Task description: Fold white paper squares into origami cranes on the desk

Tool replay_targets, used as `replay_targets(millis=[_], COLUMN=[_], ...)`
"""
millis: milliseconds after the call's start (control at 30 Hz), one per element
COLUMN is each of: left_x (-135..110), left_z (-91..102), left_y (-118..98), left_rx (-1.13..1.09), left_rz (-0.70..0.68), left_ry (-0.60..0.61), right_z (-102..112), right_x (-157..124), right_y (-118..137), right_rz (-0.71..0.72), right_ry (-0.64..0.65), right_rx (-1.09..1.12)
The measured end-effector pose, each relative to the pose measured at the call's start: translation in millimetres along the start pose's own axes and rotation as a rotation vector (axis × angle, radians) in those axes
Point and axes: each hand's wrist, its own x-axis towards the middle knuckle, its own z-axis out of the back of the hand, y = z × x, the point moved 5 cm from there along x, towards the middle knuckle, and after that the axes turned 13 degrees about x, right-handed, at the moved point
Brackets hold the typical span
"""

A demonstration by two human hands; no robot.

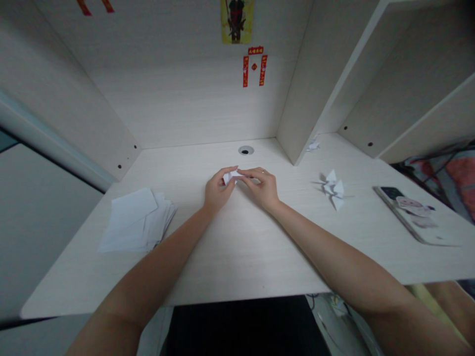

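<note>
A small folded piece of white paper (230,176) is held just above the middle of the desk, between both hands. My left hand (216,189) grips its left side with thumb and fingers closed. At the right side of the paper, my right hand (262,186) pinches it between thumb and fingertips; a ring shows on one finger. The fingers cover much of the paper, so its full folded shape is hidden.
A stack of white paper sheets (129,222) lies at the left. Folded paper cranes (332,189) rest at the right, beside a phone (415,217). Another folded paper piece (313,145) sits behind the upright divider (315,74). A round cable hole (246,150) is at the back.
</note>
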Motion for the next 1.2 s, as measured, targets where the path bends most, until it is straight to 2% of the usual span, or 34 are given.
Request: replay_targets(millis=[133,333,467,867,1067,1200], left_x=[0.2,1.5,2.6,3.2,3.8,1.8], left_z=[-0.6,0.4,1.6,1.3,-5.3,-9.4], left_y=[1.6,7.0,6.6,9.3,14.7,17.7], left_rx=[-0.003,-0.178,-0.251,-0.229,-0.274,-0.173], left_rz=[0.031,0.152,0.202,0.192,0.161,0.138], left_ry=[-0.001,-0.046,-0.050,-0.036,0.014,0.043], right_z=[-0.3,2.1,1.9,-0.1,-3.5,-3.5], right_x=[0.2,-0.2,0.5,-0.2,-0.4,-0.9], right_y=[0.3,-3.7,-1.8,0.5,6.0,7.5], right_rz=[0.001,-0.074,-0.057,-0.013,0.070,0.105], right_ry=[-0.009,-0.072,-0.060,-0.036,0.037,0.071], right_rx=[0.030,0.050,0.058,0.022,-0.022,-0.067])
